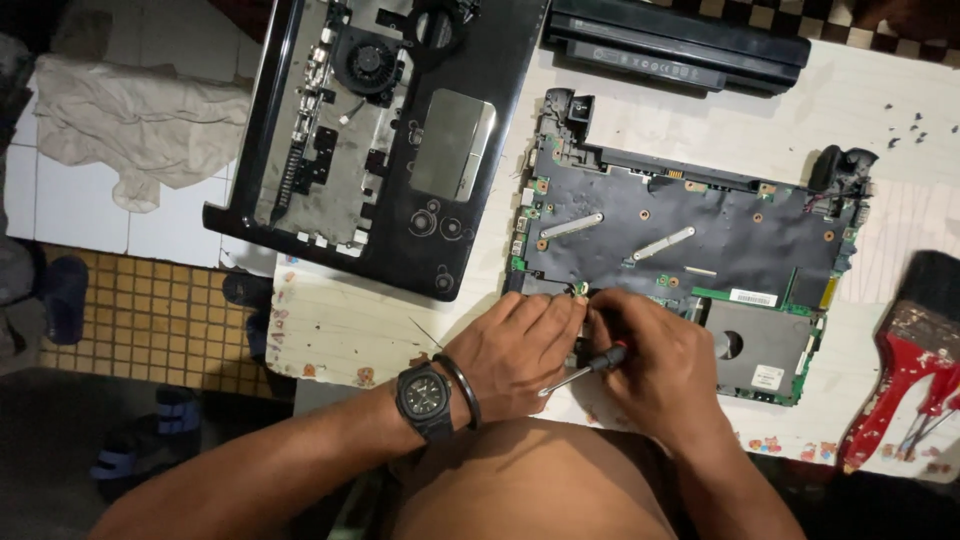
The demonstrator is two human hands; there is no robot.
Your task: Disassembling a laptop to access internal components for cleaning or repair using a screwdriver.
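I'm looking down on the circuit board (690, 250), flat on the table (350, 320) beside the black laptop shell (390, 140). My left hand (520, 350), fingers curled together, presses on the board's near edge. My right hand (660, 365) is closed around a screwdriver (585, 368). A red-handled brush (900, 370) lies far right.

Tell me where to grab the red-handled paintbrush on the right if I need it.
Grip the paintbrush by its red handle, coming from the near right edge of the table. The handle points toward you and lies clear, while the dark bristles point away.
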